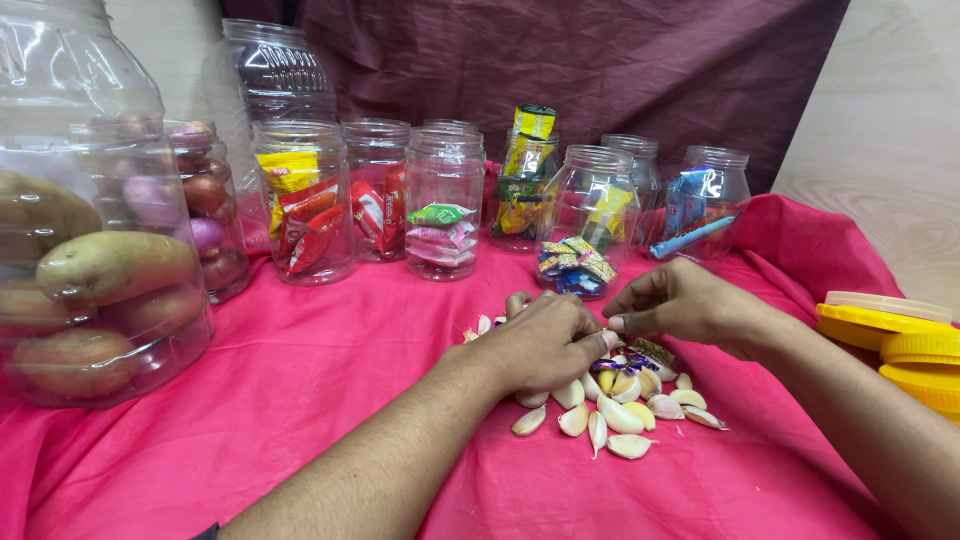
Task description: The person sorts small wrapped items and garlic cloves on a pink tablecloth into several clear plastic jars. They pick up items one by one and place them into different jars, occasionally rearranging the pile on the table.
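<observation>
Garlic cloves point(612, 412) lie heaped on the pink cloth point(300, 380) over the tabletop. The left hand point(545, 345) rests curled on the heap; the right hand point(680, 300) pinches fingertips together beside it. Clear jars point(443, 200) stand behind.

Ten clear plastic jars point(444, 205) stand from nine to one o'clock; about fifteen garlic cloves point(620, 415) lie at centre; four yellow lids point(905, 345) sit stacked at three o'clock.
</observation>
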